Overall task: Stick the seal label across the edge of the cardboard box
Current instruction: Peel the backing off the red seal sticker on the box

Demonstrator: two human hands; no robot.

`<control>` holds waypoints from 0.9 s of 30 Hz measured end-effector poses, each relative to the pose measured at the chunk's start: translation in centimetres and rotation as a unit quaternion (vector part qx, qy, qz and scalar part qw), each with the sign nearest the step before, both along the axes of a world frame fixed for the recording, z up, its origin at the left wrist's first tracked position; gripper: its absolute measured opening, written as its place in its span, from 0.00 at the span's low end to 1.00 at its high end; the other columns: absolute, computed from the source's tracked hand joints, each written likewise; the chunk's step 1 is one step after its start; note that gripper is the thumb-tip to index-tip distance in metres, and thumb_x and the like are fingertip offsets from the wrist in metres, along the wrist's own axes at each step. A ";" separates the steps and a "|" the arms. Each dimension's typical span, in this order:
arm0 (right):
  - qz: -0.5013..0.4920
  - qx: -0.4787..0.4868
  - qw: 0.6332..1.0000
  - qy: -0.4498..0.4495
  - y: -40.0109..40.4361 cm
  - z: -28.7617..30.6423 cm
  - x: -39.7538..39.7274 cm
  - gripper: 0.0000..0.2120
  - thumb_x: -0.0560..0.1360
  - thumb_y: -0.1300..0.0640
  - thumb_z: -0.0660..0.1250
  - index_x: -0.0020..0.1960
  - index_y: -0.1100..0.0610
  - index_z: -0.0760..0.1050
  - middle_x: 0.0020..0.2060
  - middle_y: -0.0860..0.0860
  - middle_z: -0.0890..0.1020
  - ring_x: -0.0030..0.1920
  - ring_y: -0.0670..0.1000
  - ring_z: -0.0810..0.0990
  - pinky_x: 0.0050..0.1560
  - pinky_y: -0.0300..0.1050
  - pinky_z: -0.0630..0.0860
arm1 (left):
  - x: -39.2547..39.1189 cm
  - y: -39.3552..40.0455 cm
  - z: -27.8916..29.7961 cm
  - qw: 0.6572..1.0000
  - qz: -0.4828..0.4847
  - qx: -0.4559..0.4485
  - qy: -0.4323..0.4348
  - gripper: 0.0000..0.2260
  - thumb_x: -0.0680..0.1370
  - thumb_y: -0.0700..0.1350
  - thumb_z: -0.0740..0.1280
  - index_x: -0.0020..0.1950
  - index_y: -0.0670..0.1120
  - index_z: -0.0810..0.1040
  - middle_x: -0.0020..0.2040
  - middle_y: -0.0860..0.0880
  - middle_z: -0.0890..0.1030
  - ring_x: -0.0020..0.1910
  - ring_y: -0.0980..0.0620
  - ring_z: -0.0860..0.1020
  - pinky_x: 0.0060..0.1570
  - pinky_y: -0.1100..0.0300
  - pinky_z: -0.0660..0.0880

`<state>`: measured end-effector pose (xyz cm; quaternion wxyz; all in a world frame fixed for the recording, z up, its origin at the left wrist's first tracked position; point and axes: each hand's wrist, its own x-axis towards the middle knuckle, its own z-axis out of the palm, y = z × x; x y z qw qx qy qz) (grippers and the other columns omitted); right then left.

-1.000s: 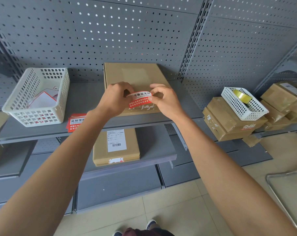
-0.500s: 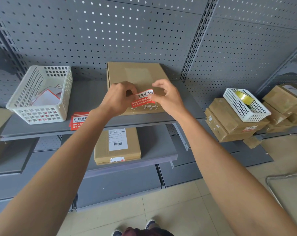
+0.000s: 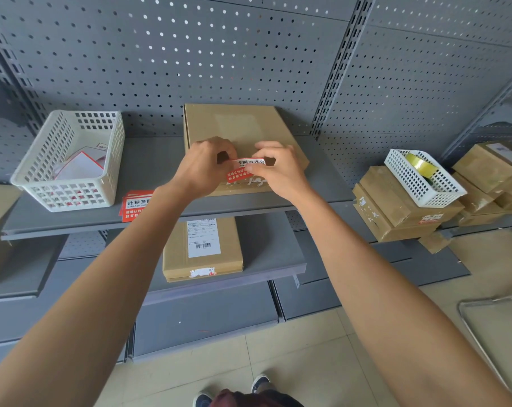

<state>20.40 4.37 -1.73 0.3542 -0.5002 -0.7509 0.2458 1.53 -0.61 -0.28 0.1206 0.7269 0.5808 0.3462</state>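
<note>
Seal label point(image 3: 247, 169) crosswise over box edge

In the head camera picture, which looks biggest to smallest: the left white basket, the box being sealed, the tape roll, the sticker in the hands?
1. cardboard box
2. left white basket, looks slightly smaller
3. seal label
4. tape roll, looks close to the label; unsure

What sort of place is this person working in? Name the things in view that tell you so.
Probably a parcel packing or stockroom area. Grey metal shelves with pegboard backing hold sealed cardboard boxes, one box carrying a barcode shipping label, and a white basket holds a roll of tape.
</note>
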 end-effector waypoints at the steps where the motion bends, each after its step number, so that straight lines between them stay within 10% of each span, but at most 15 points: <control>1: 0.004 -0.002 1.000 0.000 0.0 0.0 0.0 0.08 0.70 0.54 0.77 0.48 0.52 0.86 0.62 0.47 0.81 0.66 0.54 0.71 0.69 0.51 0.65 | 0.0 -0.1 0.0 1.000 0.001 -0.002 -0.004 0.04 0.77 0.45 0.72 0.44 0.46 0.81 0.44 0.49 0.80 0.41 0.47 0.75 0.41 0.55 0.70; 10: 0.011 -0.031 0.999 0.004 0.2 0.0 0.0 0.11 0.67 0.47 0.75 0.46 0.51 0.86 0.61 0.46 0.81 0.66 0.55 0.73 0.67 0.57 0.70 | 0.0 -0.3 0.1 1.000 0.008 -0.014 -0.024 0.13 0.76 0.42 0.72 0.58 0.45 0.75 0.53 0.48 0.83 0.47 0.46 0.80 0.49 0.53 0.77; 27: 0.015 -0.027 1.000 -0.007 0.2 0.0 0.3 0.08 0.71 0.52 0.76 0.49 0.53 0.86 0.64 0.45 0.80 0.67 0.53 0.69 0.69 0.56 0.68 | -0.3 -0.4 -0.1 0.999 0.015 -0.010 -0.030 0.06 0.76 0.44 0.73 0.48 0.41 0.83 0.54 0.46 0.82 0.49 0.47 0.80 0.51 0.49 0.77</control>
